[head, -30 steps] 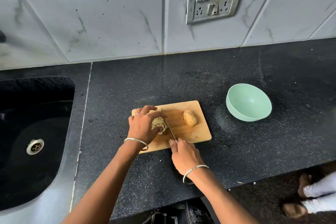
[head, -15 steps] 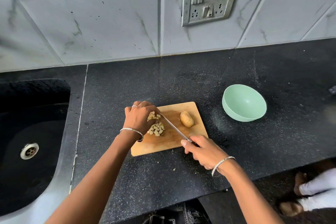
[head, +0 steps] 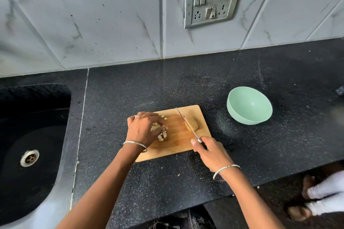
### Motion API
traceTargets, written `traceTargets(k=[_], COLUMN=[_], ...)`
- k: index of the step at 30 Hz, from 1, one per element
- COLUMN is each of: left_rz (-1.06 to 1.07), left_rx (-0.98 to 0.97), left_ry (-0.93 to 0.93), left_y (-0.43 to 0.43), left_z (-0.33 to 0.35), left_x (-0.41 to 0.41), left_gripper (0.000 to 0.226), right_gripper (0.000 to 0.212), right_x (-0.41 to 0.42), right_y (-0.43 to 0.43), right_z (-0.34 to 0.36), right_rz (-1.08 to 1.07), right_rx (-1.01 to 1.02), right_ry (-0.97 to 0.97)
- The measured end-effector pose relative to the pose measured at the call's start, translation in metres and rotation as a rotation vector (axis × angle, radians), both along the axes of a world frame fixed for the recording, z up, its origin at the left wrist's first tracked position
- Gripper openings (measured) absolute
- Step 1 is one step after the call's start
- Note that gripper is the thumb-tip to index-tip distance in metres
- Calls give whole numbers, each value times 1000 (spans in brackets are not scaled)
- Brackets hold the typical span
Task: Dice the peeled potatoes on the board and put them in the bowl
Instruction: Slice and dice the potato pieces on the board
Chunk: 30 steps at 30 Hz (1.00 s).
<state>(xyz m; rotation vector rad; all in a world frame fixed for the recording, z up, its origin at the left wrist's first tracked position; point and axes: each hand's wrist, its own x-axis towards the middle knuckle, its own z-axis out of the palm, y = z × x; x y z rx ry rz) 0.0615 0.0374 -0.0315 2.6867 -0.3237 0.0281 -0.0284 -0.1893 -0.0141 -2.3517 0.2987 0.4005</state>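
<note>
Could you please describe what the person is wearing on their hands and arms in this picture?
The left hand wears a thin silver ring on one finger and a slim silver bangle with small dark markings at the wrist. The right hand has a matching bangle at its wrist. Both forearms are bare; no sleeves show.

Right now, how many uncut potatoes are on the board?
1: the potato on the right side of the board, beside the knife. The left hand covers diced pieces, possibly hiding more.

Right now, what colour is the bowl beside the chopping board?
The bowl is a plain pale mint green, shown best in the head view.
</note>
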Motion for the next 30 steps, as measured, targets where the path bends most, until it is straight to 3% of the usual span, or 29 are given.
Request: traceTargets(k=[5,8,13,21,24,30], left_rz=[97,161,273,278,237,69], left_rx=[-240,-436,-558,-540,-496,-58], left_ry=[62,49,0,14,15,71], left_y=[5,9,16,16,14,8], left_z=[-3,0,8,5,4,-6], left_x=[0,-1,0,-6,-9,-11], left_gripper=[9,6,10,13,15,28], right_gripper=[41,39,41,33,39,44], right_x=[-2,-4,-10,-23,-21,-9], right_y=[32,48,54,38,30,14], right_z=[-3,-4,-1,6,4,11], right_rz=[50,122,183,169,156,88], right_rx=[-145,-125,-99,-284,-226,-66], right_ry=[37,53,37,-145,-132,-104])
